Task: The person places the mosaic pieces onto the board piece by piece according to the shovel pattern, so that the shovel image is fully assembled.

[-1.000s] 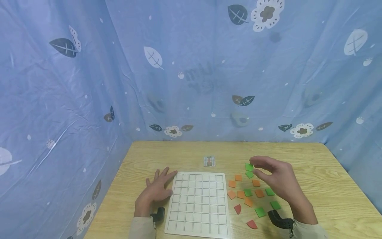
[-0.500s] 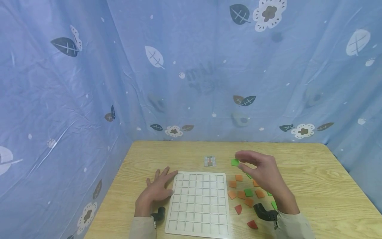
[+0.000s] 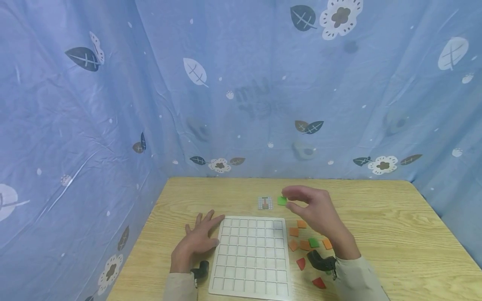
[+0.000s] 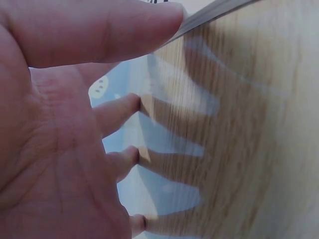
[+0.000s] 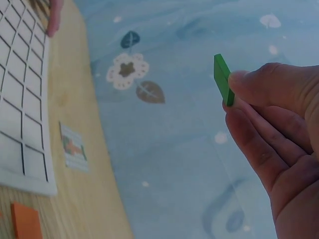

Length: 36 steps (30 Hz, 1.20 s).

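Note:
Between thumb and fingertips my right hand (image 3: 314, 209) pinches a green square tile (image 5: 223, 79), raised off the table to the right of a small pattern card (image 3: 265, 203). A white grid board (image 3: 250, 257) lies in front of me, its squares holding no tiles. My left hand (image 3: 197, 238) rests by the board's upper left edge with fingers spread. In the left wrist view its thumb (image 4: 109, 32) touches the board's edge, while the other fingertips meet the wood.
Right of the board lie orange tiles (image 3: 294, 231), a green tile (image 3: 314, 242) and red quarter-circle pieces (image 3: 319, 283); my right forearm covers others. A blue patterned curtain (image 3: 241, 104) hangs behind and left of the wooden table (image 3: 391, 234).
My right hand has carried the green tile leftward and slightly away from me, from above the loose pieces to beside the card. My left hand has stayed still.

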{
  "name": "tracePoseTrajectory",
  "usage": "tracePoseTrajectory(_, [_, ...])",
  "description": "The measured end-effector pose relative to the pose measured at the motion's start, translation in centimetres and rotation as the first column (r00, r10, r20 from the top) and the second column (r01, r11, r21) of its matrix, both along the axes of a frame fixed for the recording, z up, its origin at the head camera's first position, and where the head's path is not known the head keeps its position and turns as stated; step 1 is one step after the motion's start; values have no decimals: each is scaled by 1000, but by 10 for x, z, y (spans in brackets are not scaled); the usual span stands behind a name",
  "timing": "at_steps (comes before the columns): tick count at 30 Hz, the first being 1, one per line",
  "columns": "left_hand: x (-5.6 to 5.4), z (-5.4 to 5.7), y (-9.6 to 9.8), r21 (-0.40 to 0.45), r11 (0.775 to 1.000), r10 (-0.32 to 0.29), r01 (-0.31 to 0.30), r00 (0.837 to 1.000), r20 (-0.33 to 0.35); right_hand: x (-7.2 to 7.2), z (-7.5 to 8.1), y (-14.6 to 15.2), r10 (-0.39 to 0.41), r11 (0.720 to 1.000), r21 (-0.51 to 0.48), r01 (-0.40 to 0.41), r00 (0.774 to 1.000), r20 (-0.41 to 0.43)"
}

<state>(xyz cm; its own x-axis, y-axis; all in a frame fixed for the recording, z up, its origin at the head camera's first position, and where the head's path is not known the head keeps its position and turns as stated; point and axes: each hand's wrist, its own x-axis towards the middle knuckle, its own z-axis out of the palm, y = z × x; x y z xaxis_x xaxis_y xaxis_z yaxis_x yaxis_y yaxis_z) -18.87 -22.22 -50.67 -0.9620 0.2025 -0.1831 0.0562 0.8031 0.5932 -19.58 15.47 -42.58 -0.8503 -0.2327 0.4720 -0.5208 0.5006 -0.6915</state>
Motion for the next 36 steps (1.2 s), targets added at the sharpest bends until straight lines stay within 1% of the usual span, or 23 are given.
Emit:
tracePoseTrajectory(7, [0,2,0,-3,1000,-2,1,1000,-14,-6,-6,-19,62,996,-64,-59,997,52])
tracePoseTrajectory(14, [1,4,-3,-8,1000,-24,24,1000,-9,-10,-16,-40,85,992,-96,-76,993,85])
tracePoseTrajectory(24, [0,2,-3,0,1000,-30,30,1000,-10,-15,-37,-67,108,990,-100,-96,986,125])
tracePoseTrajectory(30, [-2,0,-3,1,1000,-20,20,1000,-6,-18,-47,-83,118,990,-101,-99,972,204])
tracePoseTrajectory(36, [-3,-1,-3,-5,1000,-21,21,1000,0,-25,-67,-94,126,991,-68,-114,966,224])
